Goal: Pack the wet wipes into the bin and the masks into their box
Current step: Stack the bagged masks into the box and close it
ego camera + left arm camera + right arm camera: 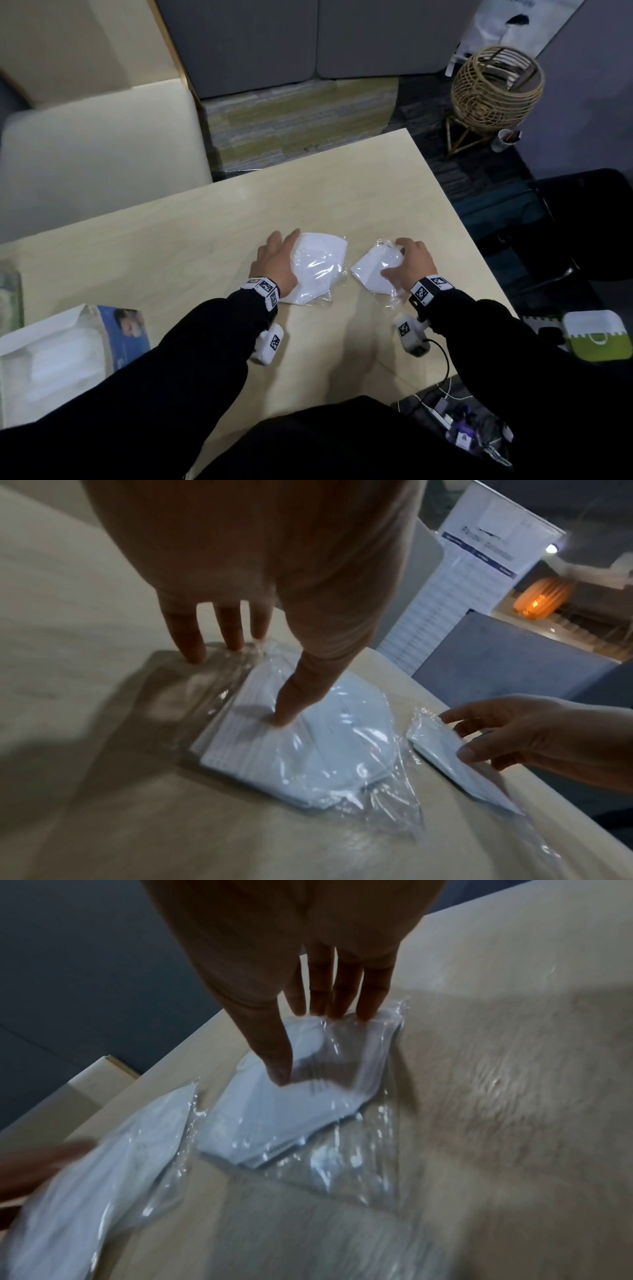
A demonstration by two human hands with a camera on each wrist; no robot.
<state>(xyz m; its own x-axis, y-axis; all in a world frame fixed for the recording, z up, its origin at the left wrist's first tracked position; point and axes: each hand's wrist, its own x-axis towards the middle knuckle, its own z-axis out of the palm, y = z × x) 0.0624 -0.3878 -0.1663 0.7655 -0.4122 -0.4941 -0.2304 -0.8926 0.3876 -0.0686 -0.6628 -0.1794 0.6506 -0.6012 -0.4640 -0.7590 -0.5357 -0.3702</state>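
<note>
Pale wood-grain worktop [171, 246] fills the middle of the head view, with a cream upholstered chair [96, 144] beyond its far left edge, grey patterned carpet, and a round woven rattan basket on a stand [496, 89] on the floor to the far right.

Two white folded face masks lie flat side by side near the worktop's right part, each sealed in clear crinkly plastic. The left hand [277, 263] rests spread on the left wrapped mask [318, 270], thumb pressing its middle, fingertips on the wrapper's far edge. The right hand [412, 263] arches over the right wrapped mask [370, 270], thumb and fingers closing on opposite edges.

An open blue-and-white cardboard mask box [68, 353] sits at the near left corner, so both masks must travel left and toward the body; the left hand is nearer. No wet wipes are clearly visible.
</note>
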